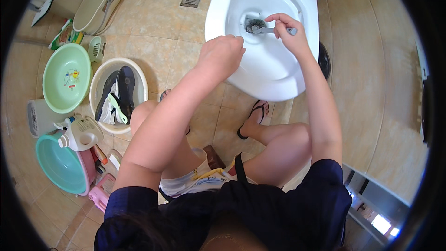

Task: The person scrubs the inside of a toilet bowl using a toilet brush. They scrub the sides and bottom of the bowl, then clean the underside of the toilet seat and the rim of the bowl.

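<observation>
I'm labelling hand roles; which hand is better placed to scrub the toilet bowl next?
Probably the right hand: it holds the toilet brush by its grey handle, dark bristles down in the toilet bowl. The left hand is by the bowl's left rim, apart from the brush.

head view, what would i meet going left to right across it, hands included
Green basin, round cream basin, floor drain, left hand, bristled head of the toilet brush, right hand, dark rounded object.
</observation>
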`<state>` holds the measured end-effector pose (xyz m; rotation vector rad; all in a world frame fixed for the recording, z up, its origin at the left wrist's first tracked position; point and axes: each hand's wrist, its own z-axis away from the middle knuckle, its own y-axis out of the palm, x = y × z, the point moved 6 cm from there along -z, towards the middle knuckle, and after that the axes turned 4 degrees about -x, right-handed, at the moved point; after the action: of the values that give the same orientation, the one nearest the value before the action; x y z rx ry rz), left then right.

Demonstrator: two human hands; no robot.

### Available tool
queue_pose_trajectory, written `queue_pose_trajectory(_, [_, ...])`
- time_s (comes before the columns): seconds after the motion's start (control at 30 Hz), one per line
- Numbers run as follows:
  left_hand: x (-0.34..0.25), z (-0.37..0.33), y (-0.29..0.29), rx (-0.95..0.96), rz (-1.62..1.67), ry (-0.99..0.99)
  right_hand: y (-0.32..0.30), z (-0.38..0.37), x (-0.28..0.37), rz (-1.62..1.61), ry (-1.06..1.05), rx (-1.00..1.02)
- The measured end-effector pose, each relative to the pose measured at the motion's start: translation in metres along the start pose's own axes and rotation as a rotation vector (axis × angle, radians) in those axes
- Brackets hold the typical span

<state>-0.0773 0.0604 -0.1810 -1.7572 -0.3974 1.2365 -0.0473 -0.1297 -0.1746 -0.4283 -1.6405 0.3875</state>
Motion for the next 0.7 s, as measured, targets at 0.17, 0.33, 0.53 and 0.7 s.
queue_pose_trajectory(0.17, [-0.005,0.004,0.012,0.041,-0.021,0.047,-0.037,0.033,0.036,0.059,0.047,0.026])
queue_pose_trajectory(0.33, [0.004,0.005,0.013,0.01,-0.026,0.026,-0.079,0.056,0.107,0.11,0.119,0.097])
queue_pose_trajectory(0.53, [0.004,-0.002,0.013,0.015,-0.019,0.028,-0.082,0.065,0.086,0.052,0.056,-0.101])
queue_pose_trajectory(0.7, [0.008,-0.002,0.012,-0.046,0.019,0.04,-0.074,0.073,0.084,0.103,0.101,-0.062])
